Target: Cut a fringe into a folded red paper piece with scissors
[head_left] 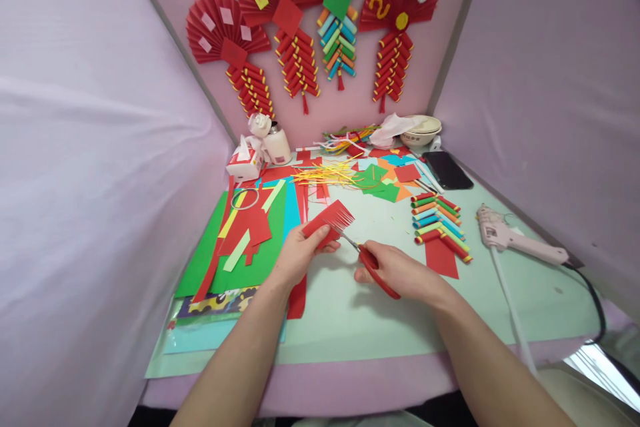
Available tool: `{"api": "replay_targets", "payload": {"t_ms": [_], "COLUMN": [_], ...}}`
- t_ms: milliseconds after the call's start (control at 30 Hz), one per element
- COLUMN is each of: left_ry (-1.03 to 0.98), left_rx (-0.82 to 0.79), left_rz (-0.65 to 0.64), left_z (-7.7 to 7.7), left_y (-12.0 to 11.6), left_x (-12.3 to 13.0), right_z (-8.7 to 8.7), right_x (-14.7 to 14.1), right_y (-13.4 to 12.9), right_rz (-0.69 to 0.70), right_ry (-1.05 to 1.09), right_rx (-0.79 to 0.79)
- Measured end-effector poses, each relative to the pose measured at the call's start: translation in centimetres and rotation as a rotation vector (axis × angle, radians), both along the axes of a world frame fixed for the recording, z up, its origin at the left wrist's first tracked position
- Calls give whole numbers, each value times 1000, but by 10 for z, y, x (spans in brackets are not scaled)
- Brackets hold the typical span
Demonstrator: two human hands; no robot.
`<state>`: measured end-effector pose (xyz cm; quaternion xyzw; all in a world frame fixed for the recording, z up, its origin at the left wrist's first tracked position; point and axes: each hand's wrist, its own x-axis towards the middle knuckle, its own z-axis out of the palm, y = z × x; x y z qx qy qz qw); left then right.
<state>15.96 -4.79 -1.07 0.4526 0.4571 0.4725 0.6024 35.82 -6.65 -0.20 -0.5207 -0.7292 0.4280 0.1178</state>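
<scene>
My left hand (305, 250) pinches a red paper strip (327, 219), whose far right end is cut into a fringe of thin slits. Red-handled scissors (369, 260) are in my right hand (395, 270), with fingers wrapped round the handles. Their blades point up and left, at the lower edge of the fringe. To the right lies a paper firecracker string (439, 223) of rolled, coloured tubes, with a red paper piece (443, 259) under its lower end. A long red strip (297, 300) lies below my left hand.
Coloured sheets and scraps (250, 233) cover the table's left side. Thin yellow strips (325, 173) and green squares (377, 180) lie behind. A glue gun (520, 237) with its cable and a phone (447, 170) rest at right. Tissues (245, 160) and a white bottle (277, 145) stand back left. Red fan decorations (400, 0) hang on the wall.
</scene>
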Motion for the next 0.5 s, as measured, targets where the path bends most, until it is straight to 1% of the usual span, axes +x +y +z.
{"api": "replay_targets", "payload": {"t_ms": [133, 500], "left_ry": [-20, -8], "left_rx": [27, 7], "left_rz": [32, -2], "left_z": [-1, 0], "left_y": [1, 1], "left_x": [-1, 0], "right_z": [0, 1], "right_x": [0, -1], "right_y": [1, 0], "right_rz": [2, -15], "right_ry": [-17, 0], "right_rx": [-3, -4]}}
